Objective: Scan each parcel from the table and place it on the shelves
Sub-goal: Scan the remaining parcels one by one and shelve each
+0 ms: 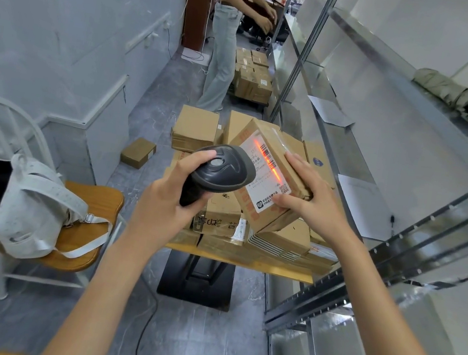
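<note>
At far left we see a pale fabric backpack slumped on a wooden-seated white metal chair. A small brown cardboard box lies alone on the grey floor beside it. Our left hand has its fingers wrapped round the handle of a black handheld barcode scanner, thumb on top, and a red scan line falls across the white label of the brown cardboard parcel. Our right hand holds that parcel tilted above the pile, fingers curled over its far edge and thumb on the label. Beneath it, stacked brown cardboard boxes crowd the small wooden table. Behind, a person in a pink top stands in the aisle next to more cartons. At right run the grey metal shelves, bearing a folded olive umbrella.
</note>
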Demonstrator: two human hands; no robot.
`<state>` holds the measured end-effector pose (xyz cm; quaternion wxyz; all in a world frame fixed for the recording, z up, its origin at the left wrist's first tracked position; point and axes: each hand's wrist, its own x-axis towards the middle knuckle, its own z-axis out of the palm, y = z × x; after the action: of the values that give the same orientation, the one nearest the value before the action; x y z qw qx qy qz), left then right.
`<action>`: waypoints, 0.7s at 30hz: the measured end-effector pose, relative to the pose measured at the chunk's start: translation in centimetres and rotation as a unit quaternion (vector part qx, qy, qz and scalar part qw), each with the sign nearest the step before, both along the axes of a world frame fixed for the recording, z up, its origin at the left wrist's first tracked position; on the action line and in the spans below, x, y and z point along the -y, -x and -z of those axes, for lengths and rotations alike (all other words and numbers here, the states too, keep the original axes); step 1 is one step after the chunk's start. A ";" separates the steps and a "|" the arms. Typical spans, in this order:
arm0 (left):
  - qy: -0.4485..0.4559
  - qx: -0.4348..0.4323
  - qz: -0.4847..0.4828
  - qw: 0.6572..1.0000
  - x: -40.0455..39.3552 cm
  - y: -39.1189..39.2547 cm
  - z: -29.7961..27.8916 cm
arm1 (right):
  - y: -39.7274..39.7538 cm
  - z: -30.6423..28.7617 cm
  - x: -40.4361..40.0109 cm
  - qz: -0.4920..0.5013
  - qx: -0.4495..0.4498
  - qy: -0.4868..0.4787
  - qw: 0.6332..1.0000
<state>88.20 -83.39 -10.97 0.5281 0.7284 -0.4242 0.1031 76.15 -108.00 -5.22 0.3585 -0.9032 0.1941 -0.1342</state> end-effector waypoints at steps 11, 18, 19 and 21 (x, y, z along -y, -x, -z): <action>0.032 -0.068 -0.001 0.997 0.5 -0.2 0.5 | 0.0 1.5 -0.5 0.006 0.019 -0.020 1.000; 0.087 -0.135 0.003 0.987 0.9 0.6 -0.4 | -0.1 3.1 -2.1 0.037 0.051 -0.044 0.997; 0.095 -0.145 0.005 0.985 0.9 0.7 -0.5 | -0.2 3.3 -2.3 0.045 0.064 -0.047 0.996; 0.106 -0.179 0.014 0.978 0.8 1.0 -0.7 | -0.2 3.7 -2.7 0.064 0.088 -0.049 0.993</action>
<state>87.18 -84.24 -10.24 0.6712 0.6688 -0.3197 0.0085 76.38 -105.29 -8.92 0.4084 -0.8550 0.2258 -0.2263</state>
